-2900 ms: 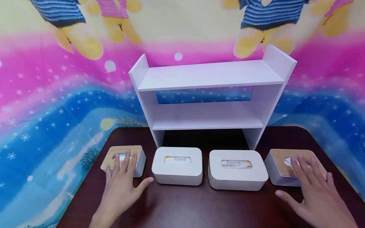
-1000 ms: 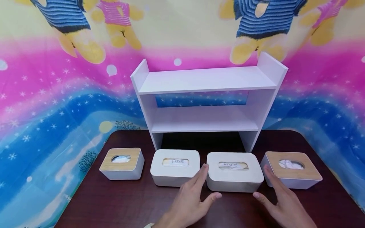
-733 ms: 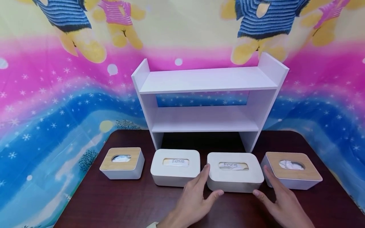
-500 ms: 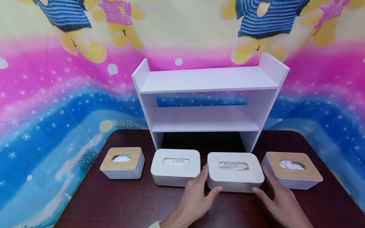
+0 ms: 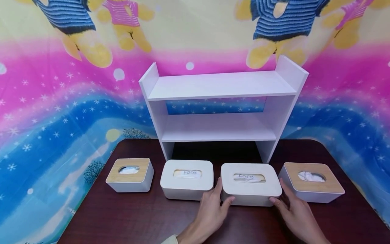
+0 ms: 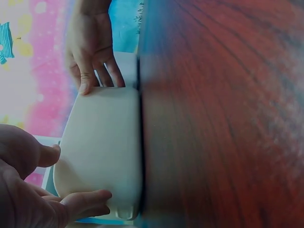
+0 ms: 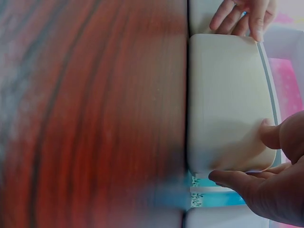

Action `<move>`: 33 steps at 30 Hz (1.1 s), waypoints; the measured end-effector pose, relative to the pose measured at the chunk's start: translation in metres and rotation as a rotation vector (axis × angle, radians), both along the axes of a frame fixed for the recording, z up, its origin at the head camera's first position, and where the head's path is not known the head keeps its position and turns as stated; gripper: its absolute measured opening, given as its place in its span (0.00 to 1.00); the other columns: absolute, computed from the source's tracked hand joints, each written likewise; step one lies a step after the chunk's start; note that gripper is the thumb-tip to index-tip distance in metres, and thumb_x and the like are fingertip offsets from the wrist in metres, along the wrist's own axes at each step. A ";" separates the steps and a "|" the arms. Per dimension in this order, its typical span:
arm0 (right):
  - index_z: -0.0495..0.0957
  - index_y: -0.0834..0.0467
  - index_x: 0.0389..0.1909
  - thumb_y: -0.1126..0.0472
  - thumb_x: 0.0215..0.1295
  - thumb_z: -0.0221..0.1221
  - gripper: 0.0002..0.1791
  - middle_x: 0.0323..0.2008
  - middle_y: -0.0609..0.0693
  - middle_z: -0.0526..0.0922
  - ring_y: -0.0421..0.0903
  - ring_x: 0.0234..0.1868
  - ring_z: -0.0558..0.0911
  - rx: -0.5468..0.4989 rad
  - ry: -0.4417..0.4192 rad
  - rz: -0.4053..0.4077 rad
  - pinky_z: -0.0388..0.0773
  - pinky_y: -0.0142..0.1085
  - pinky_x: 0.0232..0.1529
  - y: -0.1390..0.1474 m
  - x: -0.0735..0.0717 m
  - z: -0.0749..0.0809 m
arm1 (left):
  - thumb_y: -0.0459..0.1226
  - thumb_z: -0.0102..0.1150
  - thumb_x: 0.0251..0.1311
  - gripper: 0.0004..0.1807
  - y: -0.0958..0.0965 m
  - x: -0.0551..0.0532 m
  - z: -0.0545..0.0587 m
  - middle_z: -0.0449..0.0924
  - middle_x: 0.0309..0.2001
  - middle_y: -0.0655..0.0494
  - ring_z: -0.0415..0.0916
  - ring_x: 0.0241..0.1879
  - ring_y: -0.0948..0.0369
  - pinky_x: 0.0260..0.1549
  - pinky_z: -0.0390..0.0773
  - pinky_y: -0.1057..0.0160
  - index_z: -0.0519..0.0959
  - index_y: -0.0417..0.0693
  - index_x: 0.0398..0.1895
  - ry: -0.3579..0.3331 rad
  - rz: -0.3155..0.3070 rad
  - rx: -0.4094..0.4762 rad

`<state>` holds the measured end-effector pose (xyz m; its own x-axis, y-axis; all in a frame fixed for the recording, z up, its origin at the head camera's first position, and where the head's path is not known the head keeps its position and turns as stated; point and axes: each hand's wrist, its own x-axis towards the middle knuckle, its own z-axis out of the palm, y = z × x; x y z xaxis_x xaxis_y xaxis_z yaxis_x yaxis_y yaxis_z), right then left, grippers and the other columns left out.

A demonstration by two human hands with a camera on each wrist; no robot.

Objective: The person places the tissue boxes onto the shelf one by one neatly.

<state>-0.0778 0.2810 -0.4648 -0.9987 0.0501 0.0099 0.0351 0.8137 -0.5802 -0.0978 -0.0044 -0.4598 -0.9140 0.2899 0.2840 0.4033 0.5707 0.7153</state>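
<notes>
Gripping smooth, rounded white box [image 5: 251, 188] by ends: left hand [image 5: 210, 210], right hand [image 5: 298, 212], fingers partly spread; wood-grained table [image 5: 122, 217] beneath.

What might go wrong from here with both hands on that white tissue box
The left hand is partly inside the narrow gap beside the left white tissue box, which it might nudge. The right hand sits close to the right wood-topped tissue box and could bump it.
</notes>
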 end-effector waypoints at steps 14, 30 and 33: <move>0.52 0.67 0.85 0.48 0.80 0.61 0.46 0.78 0.76 0.62 0.75 0.76 0.67 -0.028 0.005 -0.019 0.71 0.72 0.67 -0.003 -0.001 0.001 | 0.39 0.68 0.72 0.35 0.006 -0.003 -0.005 0.90 0.50 0.38 0.76 0.28 0.75 0.40 0.87 0.64 0.70 0.25 0.74 0.006 0.056 -0.021; 0.48 0.63 0.86 0.45 0.82 0.58 0.46 0.78 0.75 0.61 0.78 0.75 0.66 0.015 -0.005 -0.064 0.70 0.75 0.66 -0.006 0.009 0.020 | 0.38 0.67 0.73 0.34 0.005 0.002 0.007 0.85 0.62 0.35 0.86 0.61 0.49 0.56 0.88 0.55 0.70 0.24 0.73 0.093 0.034 -0.023; 0.46 0.63 0.86 0.43 0.83 0.57 0.47 0.78 0.75 0.61 0.78 0.75 0.66 0.019 -0.020 -0.078 0.68 0.75 0.66 -0.006 0.010 0.023 | 0.38 0.66 0.74 0.33 0.004 0.003 0.011 0.85 0.61 0.35 0.86 0.61 0.49 0.56 0.88 0.55 0.70 0.24 0.73 0.104 0.030 -0.016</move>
<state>-0.0677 0.2746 -0.4417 -0.9918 0.1277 -0.0087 0.1104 0.8190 -0.5630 -0.0944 -0.0005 -0.4491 -0.8882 0.2681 0.3731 0.4573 0.5943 0.6616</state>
